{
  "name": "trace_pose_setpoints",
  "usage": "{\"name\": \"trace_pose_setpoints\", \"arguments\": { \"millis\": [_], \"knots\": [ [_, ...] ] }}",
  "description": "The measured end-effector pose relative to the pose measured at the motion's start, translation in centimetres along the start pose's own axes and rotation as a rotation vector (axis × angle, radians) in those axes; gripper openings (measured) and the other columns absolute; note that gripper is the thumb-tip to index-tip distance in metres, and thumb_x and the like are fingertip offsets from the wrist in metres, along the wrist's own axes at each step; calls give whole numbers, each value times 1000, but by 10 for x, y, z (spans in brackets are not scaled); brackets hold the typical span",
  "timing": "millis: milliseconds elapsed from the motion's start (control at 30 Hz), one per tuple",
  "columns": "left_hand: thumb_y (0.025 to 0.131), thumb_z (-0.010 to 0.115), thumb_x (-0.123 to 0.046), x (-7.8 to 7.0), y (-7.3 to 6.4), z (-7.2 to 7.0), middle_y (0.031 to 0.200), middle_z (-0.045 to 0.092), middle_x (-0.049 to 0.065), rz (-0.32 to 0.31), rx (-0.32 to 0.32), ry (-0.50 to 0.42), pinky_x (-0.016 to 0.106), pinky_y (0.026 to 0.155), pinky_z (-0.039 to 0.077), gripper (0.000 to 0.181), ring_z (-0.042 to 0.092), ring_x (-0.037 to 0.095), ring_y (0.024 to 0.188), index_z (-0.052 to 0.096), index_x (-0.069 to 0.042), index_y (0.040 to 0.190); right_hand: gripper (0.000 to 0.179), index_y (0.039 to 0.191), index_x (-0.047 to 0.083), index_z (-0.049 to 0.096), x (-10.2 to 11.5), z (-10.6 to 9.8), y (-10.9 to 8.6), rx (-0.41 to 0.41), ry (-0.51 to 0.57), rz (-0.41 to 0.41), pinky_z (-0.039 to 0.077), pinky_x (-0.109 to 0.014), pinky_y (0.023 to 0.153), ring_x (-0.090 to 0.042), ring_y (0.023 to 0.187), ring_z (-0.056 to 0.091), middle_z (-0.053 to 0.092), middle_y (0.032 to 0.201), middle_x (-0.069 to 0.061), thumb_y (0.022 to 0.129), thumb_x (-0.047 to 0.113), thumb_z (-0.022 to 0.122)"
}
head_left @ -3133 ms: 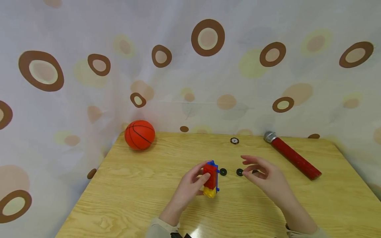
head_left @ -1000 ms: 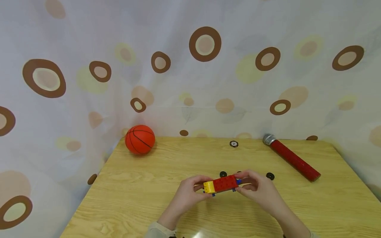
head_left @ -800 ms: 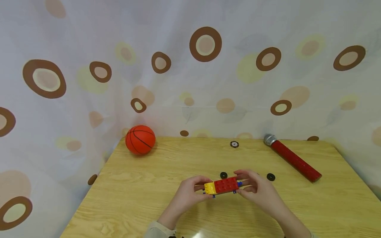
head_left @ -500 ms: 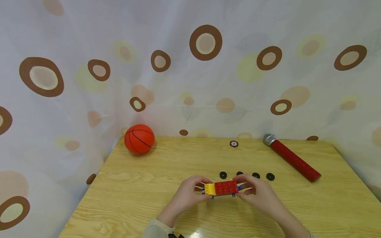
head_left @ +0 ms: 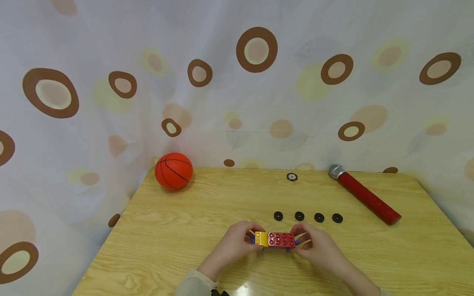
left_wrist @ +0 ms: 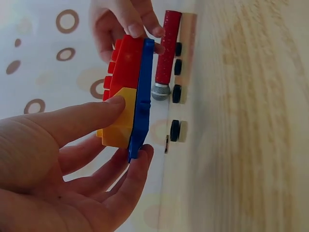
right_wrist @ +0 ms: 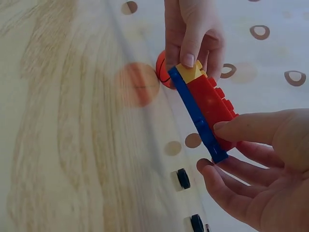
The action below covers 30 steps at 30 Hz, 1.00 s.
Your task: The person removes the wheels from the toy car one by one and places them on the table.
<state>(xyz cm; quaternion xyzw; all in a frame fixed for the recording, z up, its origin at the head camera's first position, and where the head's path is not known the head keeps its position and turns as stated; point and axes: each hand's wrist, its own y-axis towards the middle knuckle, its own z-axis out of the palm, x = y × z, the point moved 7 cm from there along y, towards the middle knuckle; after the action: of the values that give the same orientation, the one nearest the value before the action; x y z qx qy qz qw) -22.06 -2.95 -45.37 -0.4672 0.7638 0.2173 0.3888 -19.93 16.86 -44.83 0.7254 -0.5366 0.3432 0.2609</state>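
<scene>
Both hands hold a toy car point(head_left: 280, 239) built of a red studded brick, a yellow sloped brick and a blue base, close over the table. My left hand point(head_left: 237, 242) pinches the yellow end, its thumb on the yellow brick point(left_wrist: 124, 118). At the red end, my right hand point(head_left: 318, 248) grips with its thumb against the red brick point(right_wrist: 207, 104). The blue base point(left_wrist: 143, 96) carries no wheels in the wrist views. Behind the car, several small black wheels point(head_left: 299, 216) lie in a row on the wooden table point(head_left: 207, 205).
An orange toy basketball point(head_left: 173, 171) sits at the table's back left corner. A red microphone point(head_left: 366, 197) with a silver head lies at the right. Near the back edge is a black and white poker chip point(head_left: 292, 176). A patterned curtain point(head_left: 222, 102) hangs behind.
The right hand left the wheels and took hold of the car's other end. The car turned from lengthwise to crosswise, then came lower and nearer, uncovering the row of wheels.
</scene>
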Motion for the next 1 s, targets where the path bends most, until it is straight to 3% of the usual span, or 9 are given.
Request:
{"name": "trace_pose_setpoints", "arguments": {
  "millis": [400,633,1000],
  "knots": [
    [80,82,-9,11,-1,13,99,68,-1,-49,62,26,19,75,51,32,60,7,85,71,-9,110,35,109,11,63,-14,15,1,113,-48,-12,54,-21,69,-14,86,64,69,103,-3,78,5,81],
    [79,83,-11,9,-1,13,96,69,-2,-8,71,86,18,73,49,30,58,5,81,71,-9,106,34,107,12,63,-16,18,2,129,-53,7,53,-21,69,-14,86,62,67,101,0,78,7,81],
    [80,83,-15,16,-1,18,97,69,-5,-17,73,153,20,75,48,29,55,2,82,71,-12,107,32,103,15,64,-20,24,2,115,-133,-17,50,-20,67,-5,80,57,66,94,5,77,8,82]
  ]
}}
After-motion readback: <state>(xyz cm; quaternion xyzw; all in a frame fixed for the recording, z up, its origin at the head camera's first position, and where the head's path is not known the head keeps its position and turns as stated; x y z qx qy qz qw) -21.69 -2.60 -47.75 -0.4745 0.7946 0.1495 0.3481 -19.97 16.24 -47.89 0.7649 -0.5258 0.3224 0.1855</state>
